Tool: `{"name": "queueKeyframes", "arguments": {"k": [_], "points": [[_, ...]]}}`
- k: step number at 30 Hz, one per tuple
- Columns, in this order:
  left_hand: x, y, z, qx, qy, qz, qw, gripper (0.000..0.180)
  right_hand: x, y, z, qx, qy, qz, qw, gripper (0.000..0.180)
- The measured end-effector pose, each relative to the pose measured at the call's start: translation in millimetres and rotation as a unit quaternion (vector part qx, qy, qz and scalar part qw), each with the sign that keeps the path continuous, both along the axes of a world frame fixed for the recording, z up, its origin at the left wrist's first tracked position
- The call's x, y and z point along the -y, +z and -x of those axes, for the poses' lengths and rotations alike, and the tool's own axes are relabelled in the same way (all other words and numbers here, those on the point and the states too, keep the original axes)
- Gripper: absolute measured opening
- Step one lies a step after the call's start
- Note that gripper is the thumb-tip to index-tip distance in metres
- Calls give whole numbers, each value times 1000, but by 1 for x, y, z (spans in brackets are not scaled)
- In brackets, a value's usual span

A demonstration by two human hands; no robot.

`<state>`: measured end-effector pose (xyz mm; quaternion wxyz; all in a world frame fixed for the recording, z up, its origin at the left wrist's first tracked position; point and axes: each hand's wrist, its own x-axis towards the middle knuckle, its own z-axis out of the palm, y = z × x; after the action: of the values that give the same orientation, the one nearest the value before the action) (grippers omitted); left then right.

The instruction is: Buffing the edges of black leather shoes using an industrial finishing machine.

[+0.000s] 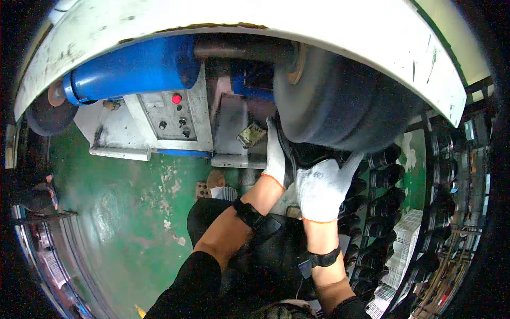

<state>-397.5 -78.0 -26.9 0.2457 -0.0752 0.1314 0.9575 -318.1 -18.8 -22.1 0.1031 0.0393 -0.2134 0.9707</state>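
Note:
A black shoe point(309, 154) is pressed up against the underside of the large dark buffing wheel point(340, 101), whose surface is blurred. My left hand point(274, 152), in a white knit glove with an orange cuff, is closed on the shoe's left side, its fingers partly hidden behind it. Gloved the same way, my right hand point(325, 186) grips the near right part of the shoe. The wheel and the gloves cover much of the shoe, so its far end cannot be seen.
A white machine hood point(223, 16) arches overhead, with a blue motor housing point(138, 69) and shaft beneath. Left of my hands is a control panel point(172, 119) with a red button. Racks of black shoes point(385, 202) line the right. A crumpled wrapper point(251, 135) lies on the metal tray.

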Motion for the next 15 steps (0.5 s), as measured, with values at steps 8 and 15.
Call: {"name": "queueKeyframes", "arguments": {"k": [8,15], "points": [[20,-43,-20,-9,-229,-353,907,92,82,63,-21,198,-146,41,968,72],[23,23,-74,-6,-321,-218,922,109,84,84,-94,227,-244,-45,942,46]]}}
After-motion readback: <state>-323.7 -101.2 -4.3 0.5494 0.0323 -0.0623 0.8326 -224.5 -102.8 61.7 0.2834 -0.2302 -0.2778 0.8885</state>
